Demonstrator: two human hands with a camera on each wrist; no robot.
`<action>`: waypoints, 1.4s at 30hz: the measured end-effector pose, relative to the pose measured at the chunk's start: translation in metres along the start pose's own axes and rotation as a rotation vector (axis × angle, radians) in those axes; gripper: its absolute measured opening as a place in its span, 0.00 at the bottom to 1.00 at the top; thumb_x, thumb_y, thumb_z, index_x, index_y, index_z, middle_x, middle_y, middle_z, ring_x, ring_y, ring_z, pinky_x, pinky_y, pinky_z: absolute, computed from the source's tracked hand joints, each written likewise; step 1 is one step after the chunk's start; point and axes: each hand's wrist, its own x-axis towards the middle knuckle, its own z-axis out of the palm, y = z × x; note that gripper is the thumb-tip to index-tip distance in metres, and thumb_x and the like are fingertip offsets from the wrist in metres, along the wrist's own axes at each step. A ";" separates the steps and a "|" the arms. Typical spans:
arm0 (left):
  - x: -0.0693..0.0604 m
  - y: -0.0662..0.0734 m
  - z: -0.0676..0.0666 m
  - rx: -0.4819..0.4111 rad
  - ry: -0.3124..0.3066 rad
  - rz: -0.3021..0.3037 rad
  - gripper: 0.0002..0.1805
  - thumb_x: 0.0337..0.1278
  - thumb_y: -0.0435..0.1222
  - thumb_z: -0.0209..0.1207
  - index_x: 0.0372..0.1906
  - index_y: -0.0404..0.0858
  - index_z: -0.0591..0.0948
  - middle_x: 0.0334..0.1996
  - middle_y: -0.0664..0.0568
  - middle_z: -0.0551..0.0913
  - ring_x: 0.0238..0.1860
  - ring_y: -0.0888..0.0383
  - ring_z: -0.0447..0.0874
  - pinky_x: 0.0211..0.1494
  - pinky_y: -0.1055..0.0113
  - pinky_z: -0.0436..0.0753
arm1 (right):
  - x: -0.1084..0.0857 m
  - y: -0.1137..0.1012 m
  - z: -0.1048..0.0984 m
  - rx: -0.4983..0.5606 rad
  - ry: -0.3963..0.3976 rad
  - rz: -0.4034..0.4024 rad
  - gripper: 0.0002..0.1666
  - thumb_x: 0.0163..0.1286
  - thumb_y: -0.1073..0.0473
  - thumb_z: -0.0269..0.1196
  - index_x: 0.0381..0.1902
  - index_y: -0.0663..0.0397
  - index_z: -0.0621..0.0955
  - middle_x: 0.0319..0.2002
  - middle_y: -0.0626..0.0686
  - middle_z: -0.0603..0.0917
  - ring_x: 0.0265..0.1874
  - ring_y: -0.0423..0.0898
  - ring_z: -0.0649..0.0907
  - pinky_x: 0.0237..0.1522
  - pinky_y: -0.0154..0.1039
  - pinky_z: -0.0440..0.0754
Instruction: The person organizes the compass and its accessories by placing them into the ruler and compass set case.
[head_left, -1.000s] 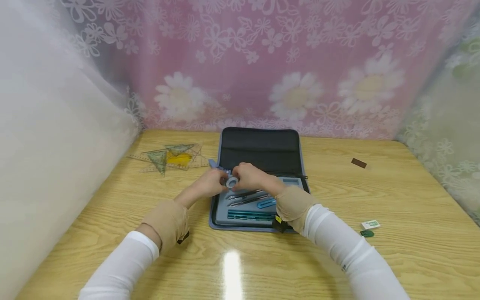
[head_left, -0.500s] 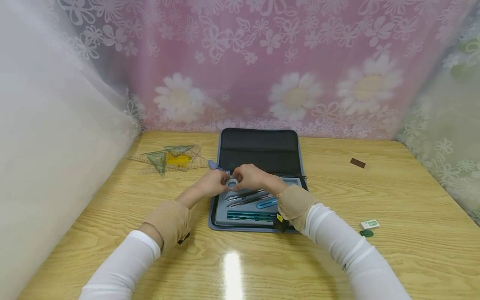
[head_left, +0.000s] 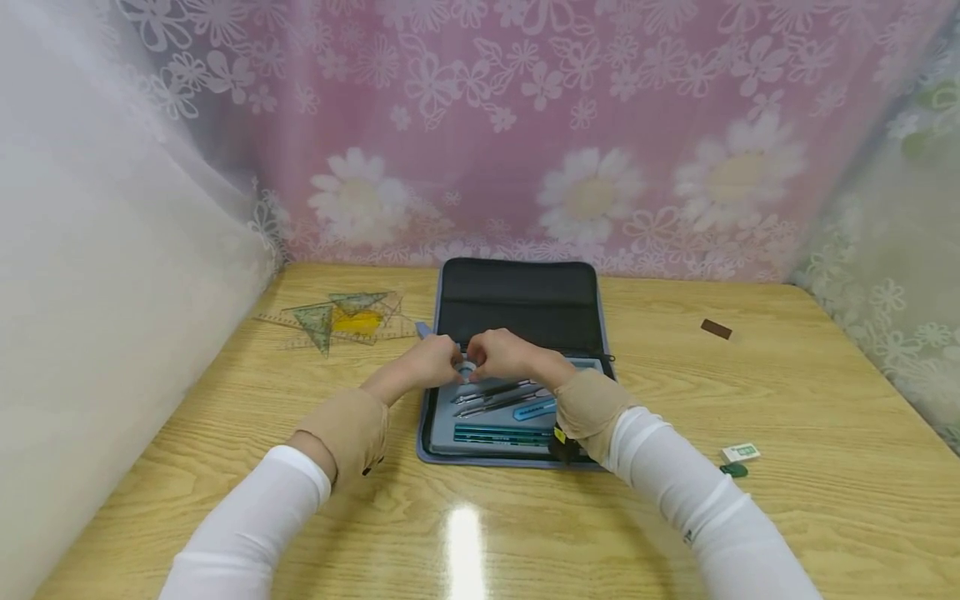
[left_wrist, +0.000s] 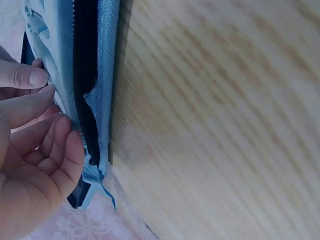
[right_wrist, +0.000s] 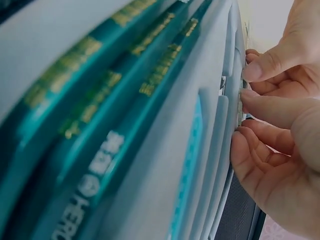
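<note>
A zippered drawing-set case lies unfolded on the table, its grey tray (head_left: 442,429) facing up. At the tray's far left corner, a small white ring (head_left: 467,372), like a tape roll, sits between my hands, mostly covered by fingers. My left hand (head_left: 433,360) pinches its left side, and my right hand (head_left: 504,354) pinches the right side. In the right wrist view, the thumbs and fingertips meet at the tray surface. Nearer me in the tray lie metal compasses (head_left: 491,402), a light-blue flat tool (head_left: 535,409) and green pencils (head_left: 498,434).
Behind the tray stands the black lid (head_left: 517,292). Clear rulers and set squares (head_left: 315,325) with a yellow piece (head_left: 358,322) lie to the left. Rightward are a brown strip (head_left: 716,328), an eraser (head_left: 740,452) and a small green object (head_left: 734,471).
My left hand has shifted slightly right, closer to the right hand. The ring, plainly visible before, is now more hidden by the fingers. The right hand has barely moved.
</note>
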 end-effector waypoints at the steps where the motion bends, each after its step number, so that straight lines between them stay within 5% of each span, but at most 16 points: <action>1: 0.002 0.002 0.000 0.007 0.000 -0.003 0.06 0.50 0.28 0.61 0.21 0.36 0.80 0.12 0.57 0.64 0.15 0.62 0.59 0.20 0.72 0.61 | -0.001 0.001 0.000 0.001 0.003 0.003 0.17 0.60 0.59 0.66 0.46 0.59 0.79 0.37 0.51 0.80 0.36 0.45 0.79 0.38 0.38 0.77; 7: 0.006 0.010 0.003 0.024 0.006 0.011 0.20 0.43 0.21 0.54 0.10 0.42 0.62 0.10 0.57 0.53 0.14 0.61 0.51 0.19 0.70 0.54 | -0.005 0.001 0.004 0.010 0.028 0.050 0.09 0.60 0.61 0.65 0.38 0.57 0.81 0.35 0.50 0.81 0.34 0.44 0.79 0.37 0.37 0.77; 17: -0.005 -0.007 0.011 -0.094 0.031 -0.007 0.03 0.47 0.29 0.65 0.28 0.33 0.83 0.19 0.52 0.75 0.19 0.60 0.68 0.25 0.69 0.69 | -0.006 -0.020 0.014 -0.044 0.042 0.110 0.16 0.60 0.64 0.65 0.46 0.62 0.79 0.43 0.54 0.80 0.40 0.47 0.79 0.42 0.39 0.77; 23: -0.004 -0.007 0.009 -0.105 -0.018 -0.035 0.13 0.48 0.29 0.64 0.41 0.29 0.81 0.34 0.45 0.81 0.33 0.53 0.78 0.36 0.62 0.78 | -0.005 -0.018 0.017 -0.042 0.034 0.149 0.18 0.61 0.62 0.65 0.49 0.60 0.79 0.47 0.54 0.79 0.44 0.47 0.78 0.43 0.39 0.76; 29: -0.007 -0.011 0.006 -0.115 -0.029 -0.099 0.14 0.51 0.29 0.61 0.44 0.28 0.78 0.36 0.44 0.79 0.35 0.51 0.77 0.37 0.60 0.78 | 0.004 -0.019 0.014 -0.009 0.010 0.143 0.17 0.61 0.61 0.65 0.49 0.57 0.78 0.50 0.52 0.78 0.45 0.46 0.76 0.43 0.39 0.75; 35: -0.015 -0.010 0.001 -0.066 -0.090 -0.007 0.13 0.51 0.34 0.64 0.39 0.29 0.79 0.24 0.48 0.77 0.24 0.55 0.72 0.29 0.64 0.72 | -0.005 -0.014 0.007 -0.071 -0.065 0.055 0.22 0.66 0.56 0.61 0.57 0.54 0.74 0.49 0.52 0.76 0.43 0.44 0.75 0.43 0.37 0.74; 38: -0.019 -0.005 0.000 -0.026 -0.115 0.062 0.19 0.50 0.35 0.65 0.45 0.27 0.79 0.32 0.43 0.81 0.32 0.51 0.78 0.35 0.60 0.77 | -0.023 -0.005 0.001 -0.082 -0.087 0.013 0.26 0.68 0.53 0.58 0.62 0.53 0.71 0.49 0.53 0.74 0.44 0.44 0.75 0.44 0.38 0.74; 42: -0.026 0.004 0.001 0.040 -0.098 0.109 0.23 0.50 0.34 0.65 0.50 0.25 0.77 0.45 0.37 0.77 0.46 0.44 0.76 0.48 0.54 0.76 | -0.057 0.013 -0.003 -0.067 -0.018 -0.022 0.26 0.70 0.53 0.55 0.63 0.54 0.70 0.49 0.54 0.74 0.44 0.45 0.76 0.44 0.38 0.75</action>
